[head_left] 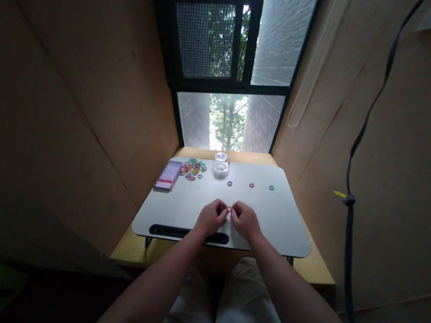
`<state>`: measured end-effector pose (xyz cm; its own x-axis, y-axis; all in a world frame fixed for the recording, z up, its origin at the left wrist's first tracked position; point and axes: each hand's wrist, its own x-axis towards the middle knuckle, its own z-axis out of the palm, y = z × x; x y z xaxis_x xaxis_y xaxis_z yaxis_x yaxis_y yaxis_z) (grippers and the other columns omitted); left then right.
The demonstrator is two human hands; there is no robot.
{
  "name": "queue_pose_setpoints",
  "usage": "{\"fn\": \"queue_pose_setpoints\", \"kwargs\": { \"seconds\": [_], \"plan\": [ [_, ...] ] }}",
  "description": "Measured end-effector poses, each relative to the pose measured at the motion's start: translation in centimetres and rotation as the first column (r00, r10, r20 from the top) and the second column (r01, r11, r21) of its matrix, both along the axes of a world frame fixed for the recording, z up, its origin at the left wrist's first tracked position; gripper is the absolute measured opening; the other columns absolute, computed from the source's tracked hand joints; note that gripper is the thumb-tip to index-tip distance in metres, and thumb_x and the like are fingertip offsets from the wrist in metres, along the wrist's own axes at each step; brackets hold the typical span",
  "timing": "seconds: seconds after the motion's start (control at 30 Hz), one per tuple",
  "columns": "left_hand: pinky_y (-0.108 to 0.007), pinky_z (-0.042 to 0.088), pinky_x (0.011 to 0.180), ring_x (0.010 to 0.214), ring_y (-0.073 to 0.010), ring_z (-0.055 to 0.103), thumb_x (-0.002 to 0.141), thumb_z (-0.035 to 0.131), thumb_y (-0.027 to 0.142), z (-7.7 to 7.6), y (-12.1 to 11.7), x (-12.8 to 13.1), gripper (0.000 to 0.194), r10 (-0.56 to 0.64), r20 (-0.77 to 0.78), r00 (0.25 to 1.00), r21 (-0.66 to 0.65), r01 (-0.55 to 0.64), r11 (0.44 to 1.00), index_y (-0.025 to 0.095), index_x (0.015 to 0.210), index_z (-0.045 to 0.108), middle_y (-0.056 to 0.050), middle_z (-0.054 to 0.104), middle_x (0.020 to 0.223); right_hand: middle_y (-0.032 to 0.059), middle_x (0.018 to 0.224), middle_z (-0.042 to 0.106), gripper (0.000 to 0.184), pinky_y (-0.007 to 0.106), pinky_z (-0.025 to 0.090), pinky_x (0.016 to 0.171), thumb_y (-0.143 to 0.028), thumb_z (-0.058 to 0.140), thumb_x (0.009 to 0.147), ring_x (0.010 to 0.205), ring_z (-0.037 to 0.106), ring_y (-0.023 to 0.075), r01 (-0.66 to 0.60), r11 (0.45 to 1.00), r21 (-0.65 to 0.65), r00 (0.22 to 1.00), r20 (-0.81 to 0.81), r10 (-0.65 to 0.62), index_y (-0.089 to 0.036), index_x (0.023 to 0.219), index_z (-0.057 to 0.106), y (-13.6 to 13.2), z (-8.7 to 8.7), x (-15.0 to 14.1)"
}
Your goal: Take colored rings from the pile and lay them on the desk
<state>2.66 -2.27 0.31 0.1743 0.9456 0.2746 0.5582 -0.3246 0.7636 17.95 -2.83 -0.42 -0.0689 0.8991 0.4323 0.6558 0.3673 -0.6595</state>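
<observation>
while the left hand (212, 217) and the right hand (245, 219) meet above the near middle of the white table (287, 227), their fingers are drawn in narrow and appear to pinch a tiny yellowish ring (229, 208) from both sides, so the step in hand looks to be two-handed work on this one small piece. the ring sits right between the fingertips, mostly hidden by them, and whether it is being stretched, turned or merely held cannot be told. as i judge it, the next move calls for a light, even pinch and small motions of the fingertips, since a piece so slight could easily slip or spring away. both forearms slant inward from the lower corners, the left forearm (157, 283) passing over the black slot (171, 231) at the table's near edge, the right forearm (292, 299) coming in on a matching slant; the wrists bend little, and the knuckles face up with the thumbs turned toward each other. beyond the hands, a purplish ring (229, 184), a red ring (251, 185) and a green ring (271, 188) lie well apart in a row, with a clear container (220, 169) behind the first and a loose pile of coloured rings (195, 168) off to the left.
</observation>
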Motion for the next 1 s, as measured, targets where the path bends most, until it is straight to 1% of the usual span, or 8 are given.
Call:
{"fn": "queue_pose_setpoints", "kwargs": {
  "seconds": [0.17,0.6,0.87,1.0],
  "plan": [
    [-0.024,0.039,0.061,0.063,-0.0107,0.053,0.081,0.053,0.033,0.09,-0.03,-0.04,0.016,-0.005,0.003,1.000,0.000,0.005,1.000,0.018,0.081,0.059,0.001,0.062,0.070,-0.0007,0.062,0.057,0.013,0.023,0.034,0.057,-0.025,0.049,0.080,0.058,0.048,0.0119,0.004,1.000,0.006,1.000,0.002,-0.004,-0.019,0.071,0.057,-0.03,0.04,-0.05],
    [-0.024,0.037,0.059,0.061,-0.0106,0.053,0.080,0.054,0.033,0.41,-0.25,0.07,0.016,0.008,0.003,1.000,-0.003,-0.008,1.000,0.018,0.077,0.058,0.001,0.060,0.067,-0.0002,0.062,0.058,0.013,0.023,0.035,0.056,-0.025,0.050,0.080,0.057,0.048,0.0122,0.010,1.000,-0.008,1.000,0.004,-0.010,-0.019,0.071,0.058,0.01,0.07,-0.05],
    [-0.024,0.037,0.059,0.060,-0.0104,0.051,0.080,0.053,0.034,0.16,-0.15,0.01,0.017,0.004,0.005,1.000,0.004,-0.004,1.000,0.018,0.075,0.056,0.002,0.059,0.066,-0.0005,0.062,0.057,0.013,0.022,0.035,0.056,-0.025,0.050,0.080,0.057,0.049,0.0120,0.008,1.000,-0.002,1.000,0.009,-0.008,-0.020,0.070,0.056,0.00,0.06,-0.08],
    [-0.024,0.037,0.059,0.059,-0.0105,0.051,0.081,0.052,0.036,0.29,-0.20,0.04,0.019,0.009,0.014,1.000,-0.021,-0.009,1.000,0.018,0.075,0.055,0.002,0.057,0.064,-0.0007,0.060,0.057,0.013,0.022,0.035,0.056,-0.024,0.050,0.079,0.056,0.048,0.0119,0.011,1.000,-0.003,1.000,0.000,-0.011,-0.019,0.069,0.057,0.03,0.07,-0.10]
  ]
}}
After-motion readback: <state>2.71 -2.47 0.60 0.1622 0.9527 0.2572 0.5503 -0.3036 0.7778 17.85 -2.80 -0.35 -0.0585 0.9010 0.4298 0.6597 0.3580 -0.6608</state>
